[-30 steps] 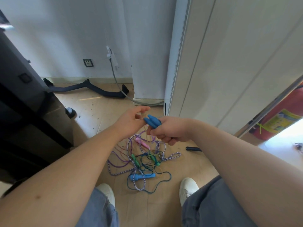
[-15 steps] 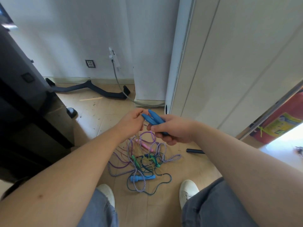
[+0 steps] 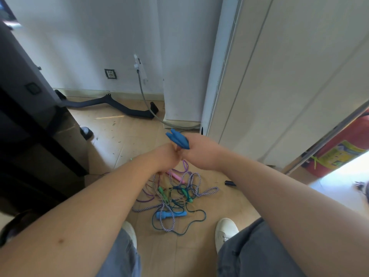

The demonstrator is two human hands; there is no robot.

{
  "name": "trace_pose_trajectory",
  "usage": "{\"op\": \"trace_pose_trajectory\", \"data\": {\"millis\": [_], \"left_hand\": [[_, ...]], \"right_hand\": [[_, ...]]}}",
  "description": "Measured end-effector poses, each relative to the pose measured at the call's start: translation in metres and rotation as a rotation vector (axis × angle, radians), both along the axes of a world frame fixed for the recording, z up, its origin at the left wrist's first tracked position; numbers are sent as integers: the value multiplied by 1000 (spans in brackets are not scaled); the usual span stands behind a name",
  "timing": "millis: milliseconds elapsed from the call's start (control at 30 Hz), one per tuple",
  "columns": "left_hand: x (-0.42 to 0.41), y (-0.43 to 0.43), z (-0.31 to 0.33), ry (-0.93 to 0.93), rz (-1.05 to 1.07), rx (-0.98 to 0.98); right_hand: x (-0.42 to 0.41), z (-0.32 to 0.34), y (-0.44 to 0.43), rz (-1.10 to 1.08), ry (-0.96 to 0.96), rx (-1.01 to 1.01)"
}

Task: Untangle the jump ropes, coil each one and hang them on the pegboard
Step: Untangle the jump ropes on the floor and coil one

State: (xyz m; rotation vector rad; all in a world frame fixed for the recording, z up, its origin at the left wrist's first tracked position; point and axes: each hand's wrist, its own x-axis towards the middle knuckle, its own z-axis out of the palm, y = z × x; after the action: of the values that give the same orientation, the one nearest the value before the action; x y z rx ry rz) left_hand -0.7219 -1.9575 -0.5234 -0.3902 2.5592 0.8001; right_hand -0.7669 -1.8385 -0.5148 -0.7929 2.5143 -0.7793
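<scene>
The right hand (image 3: 199,150), just above the middle of the frame, is gripping a pair of dark blue handles (image 3: 176,139), whose ends are sticking out toward the upper left. The left hand (image 3: 166,157) is pressing against it from the left, its back turned to the camera and blurred, so I cannot tell whether its fingers are gripping anything. Below both hands, the tangle of jump ropes (image 3: 175,198) is lying on the wooden floor (image 3: 119,136). A pink handle (image 3: 175,175) is showing at the tangle's top, a green handle (image 3: 161,191) in its middle, a light blue handle (image 3: 169,214) at its lower edge, and a purple-and-white striped rope (image 3: 207,191) is looping out to the right. Two white shoes (image 3: 225,230) are standing either side of the pile at the bottom. A small black object (image 3: 229,183) is lying right of the ropes, and a curved black bar (image 3: 107,102) is resting along the wall at upper left.
</scene>
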Motion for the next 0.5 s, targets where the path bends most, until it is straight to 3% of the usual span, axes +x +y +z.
{"op": "trace_pose_trajectory", "data": {"millis": [233,500], "left_hand": [[2,4,-19,-21,-266,-316],[12,-4,1,19,-561,-239]], "right_hand": [[9,-15,0,94,394,452],[11,-28,9,314,434,628]]}}
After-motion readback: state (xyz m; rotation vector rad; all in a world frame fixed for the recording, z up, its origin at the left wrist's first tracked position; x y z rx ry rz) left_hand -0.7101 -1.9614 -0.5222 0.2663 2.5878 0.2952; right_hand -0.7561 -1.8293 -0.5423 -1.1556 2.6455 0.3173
